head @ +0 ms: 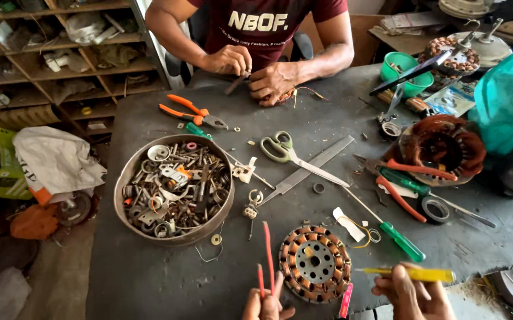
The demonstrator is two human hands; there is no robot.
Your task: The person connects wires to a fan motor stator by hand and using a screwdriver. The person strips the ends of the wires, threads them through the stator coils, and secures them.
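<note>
We saw a round copper-wound stator w/ grey hub (314,262) lying on the dark table (150,278), btwn both hands. Left hand (266,307) pinched thin red wires (267,255) standing upright; right hand (409,294) gripped a yellow flat-handled tool (413,274), just right of the stator.

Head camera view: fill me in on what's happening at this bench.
The camera wearer's left hand holds up thin red wires, and the right hand holds a yellow tool. Between the hands, a copper-wound stator lies on the dark table. Across the table, another person's hands work on a small part with wires. A metal bowl of scrap hardware, scissors, orange pliers and a green screwdriver lie around.
</note>
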